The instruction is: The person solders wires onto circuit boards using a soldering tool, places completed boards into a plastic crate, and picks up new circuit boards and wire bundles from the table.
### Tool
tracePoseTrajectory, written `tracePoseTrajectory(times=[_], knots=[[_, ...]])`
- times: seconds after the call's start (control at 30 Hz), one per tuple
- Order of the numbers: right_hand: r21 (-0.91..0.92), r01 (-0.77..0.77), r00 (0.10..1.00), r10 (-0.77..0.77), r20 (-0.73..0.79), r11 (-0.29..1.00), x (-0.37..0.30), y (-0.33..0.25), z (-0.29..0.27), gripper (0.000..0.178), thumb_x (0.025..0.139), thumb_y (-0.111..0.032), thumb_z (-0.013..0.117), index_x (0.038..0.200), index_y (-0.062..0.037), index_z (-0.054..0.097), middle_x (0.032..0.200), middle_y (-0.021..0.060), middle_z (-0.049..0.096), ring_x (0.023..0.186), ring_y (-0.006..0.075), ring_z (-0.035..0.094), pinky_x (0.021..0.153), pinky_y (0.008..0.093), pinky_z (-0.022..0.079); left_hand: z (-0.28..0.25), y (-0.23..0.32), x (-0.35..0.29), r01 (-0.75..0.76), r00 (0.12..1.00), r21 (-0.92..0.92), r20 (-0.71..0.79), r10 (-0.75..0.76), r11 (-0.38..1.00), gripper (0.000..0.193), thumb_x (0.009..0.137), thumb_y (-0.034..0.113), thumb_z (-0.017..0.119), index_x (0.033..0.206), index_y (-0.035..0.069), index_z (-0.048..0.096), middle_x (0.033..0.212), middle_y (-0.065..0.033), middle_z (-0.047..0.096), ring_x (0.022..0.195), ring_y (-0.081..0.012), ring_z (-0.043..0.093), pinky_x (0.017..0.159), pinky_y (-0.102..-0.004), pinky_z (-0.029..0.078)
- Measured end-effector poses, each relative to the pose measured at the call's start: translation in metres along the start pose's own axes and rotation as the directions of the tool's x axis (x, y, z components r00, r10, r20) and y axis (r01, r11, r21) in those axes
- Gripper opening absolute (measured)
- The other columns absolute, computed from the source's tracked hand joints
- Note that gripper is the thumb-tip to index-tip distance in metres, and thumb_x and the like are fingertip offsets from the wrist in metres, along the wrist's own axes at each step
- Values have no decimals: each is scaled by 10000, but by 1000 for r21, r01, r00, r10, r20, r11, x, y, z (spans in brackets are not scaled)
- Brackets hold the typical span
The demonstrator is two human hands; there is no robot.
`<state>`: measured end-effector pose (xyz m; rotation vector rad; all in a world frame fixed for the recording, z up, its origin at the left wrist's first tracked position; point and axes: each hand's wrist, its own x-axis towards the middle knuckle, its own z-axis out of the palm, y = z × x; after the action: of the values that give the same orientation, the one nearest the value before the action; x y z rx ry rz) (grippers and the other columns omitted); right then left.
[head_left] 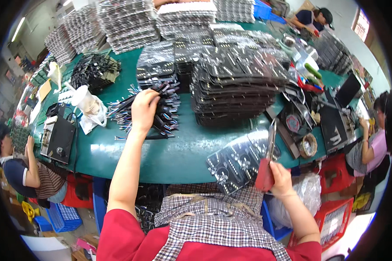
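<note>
My left hand (145, 108) reaches over a pile of short black cables (163, 117) with coloured wire ends, its fingers closed on cables at the top of the heap. What exactly lies between those fingertips is partly hidden. At the table's near edge, my right hand (282, 179) grips a red-handled tool (264, 175) with a long, slim metal end pointing away from me; the tool is blurred and its kind is unclear. Just left of this tool lies a sheet of black circuit boards (233, 164) with light markings, its near end reaching over the table edge by my checked apron.
Tall stacks of black boards (237, 93) stand beyond my hands, with pale stacks (126, 26) at the back. A black cable heap (95, 71), white cup (86, 102) and black box (59, 138) sit left. A solder-like coil (308, 145) is right. Co-workers sit around the table.
</note>
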<state>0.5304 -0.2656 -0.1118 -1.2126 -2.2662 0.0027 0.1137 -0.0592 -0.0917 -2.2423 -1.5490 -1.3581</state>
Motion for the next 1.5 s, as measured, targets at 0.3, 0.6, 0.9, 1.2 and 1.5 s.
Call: tracePoseTrajectory(times=[0.3,0.6,0.9,1.2,1.5], knots=[[113,-50,987,66,-143,992,-18,-23,46,621,650,-35,682,1219,-16,432,1103,232,560,978,379,585,853,506,463,-27,137,-97,13,894,-299,431,123,954,407,733,-82,552,1111,63,595,849,-102,596,744,-262,604,629,-327,494],[-15,-248,963,245,-116,969,3,-16,40,927,636,-128,789,1365,17,235,1162,206,537,969,317,597,827,359,489,8,181,-134,-120,824,-95,545,153,988,230,706,-92,560,913,8,566,1100,-117,612,715,-226,552,579,-293,491],[811,-511,712,670,213,286,-31,-66,-4,865,711,-66,739,1383,24,200,1094,127,576,871,205,600,798,297,486,5,175,-144,-73,916,-165,378,131,984,325,649,9,600,973,21,618,859,-62,541,659,-187,530,526,-286,458],[731,-664,646,615,452,160,-62,-107,-20,691,755,-306,696,1241,95,412,927,103,612,627,125,549,598,235,420,5,179,-141,124,831,-242,556,33,962,410,632,-108,602,1021,18,641,824,-70,494,635,-178,484,539,-287,419],[720,-694,498,710,498,-18,-44,-126,-16,756,794,-259,698,1333,73,285,949,143,623,594,94,516,557,223,427,11,173,-138,128,794,-252,605,53,959,429,649,-57,563,1065,32,617,865,-76,458,749,-210,520,558,-305,457]])
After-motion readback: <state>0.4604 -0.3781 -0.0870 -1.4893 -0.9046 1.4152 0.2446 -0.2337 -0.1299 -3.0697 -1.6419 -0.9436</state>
